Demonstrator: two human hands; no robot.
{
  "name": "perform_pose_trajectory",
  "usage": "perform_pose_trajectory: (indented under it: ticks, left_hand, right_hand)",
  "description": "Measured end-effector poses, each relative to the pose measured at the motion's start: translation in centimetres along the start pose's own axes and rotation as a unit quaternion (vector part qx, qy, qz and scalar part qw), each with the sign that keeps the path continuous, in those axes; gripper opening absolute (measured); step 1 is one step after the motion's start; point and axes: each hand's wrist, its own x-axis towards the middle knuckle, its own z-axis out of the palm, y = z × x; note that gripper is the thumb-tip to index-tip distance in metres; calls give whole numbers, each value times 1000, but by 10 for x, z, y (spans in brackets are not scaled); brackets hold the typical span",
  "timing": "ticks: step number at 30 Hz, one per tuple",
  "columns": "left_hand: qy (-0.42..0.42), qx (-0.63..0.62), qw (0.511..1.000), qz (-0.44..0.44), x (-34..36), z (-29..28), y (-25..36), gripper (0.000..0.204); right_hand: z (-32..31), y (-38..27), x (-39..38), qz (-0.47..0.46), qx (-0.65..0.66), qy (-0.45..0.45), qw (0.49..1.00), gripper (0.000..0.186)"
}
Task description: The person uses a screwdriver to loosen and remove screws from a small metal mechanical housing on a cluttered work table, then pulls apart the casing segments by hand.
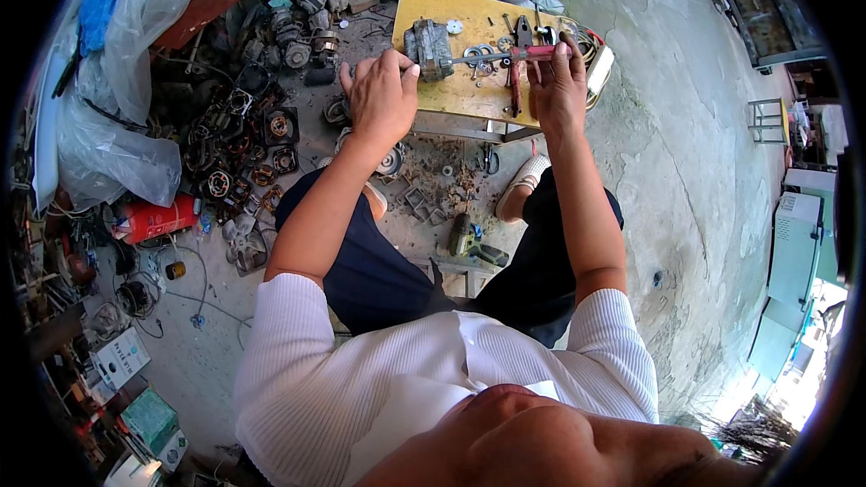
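Yellow table (458, 97): smooth-looking painted top, scuffed; at its left edge the motor housing (428, 50) is rough, matt grey metal, over it the screwdriver (532, 52) has a glossy red plastic handle and bare metal shaft, and the pliers (523, 32) on it look like dark, dull metal. Left of the table: crinkled, shiny clear plastic sheeting (140, 144), a glossy red cylinder (155, 219), dull metal motor parts (281, 126). Right of it: rough, matt concrete floor (677, 171); near side: ribbed white cloth shirt (289, 343), matt dark cloth trousers (379, 280).
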Motion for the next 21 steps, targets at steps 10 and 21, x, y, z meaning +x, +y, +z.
perform_pose_trajectory:
  ticks: [10,21]
  left_hand:
    - [-6,39,999,-2,1,0,3,30]
    - [-185,-63,979,-64,6,-21,-5,39]
  right_hand:
    - [0,3,1,-18,45,-17,999,41]
    - [-6,-8,6,-36,-45,72,996,34]
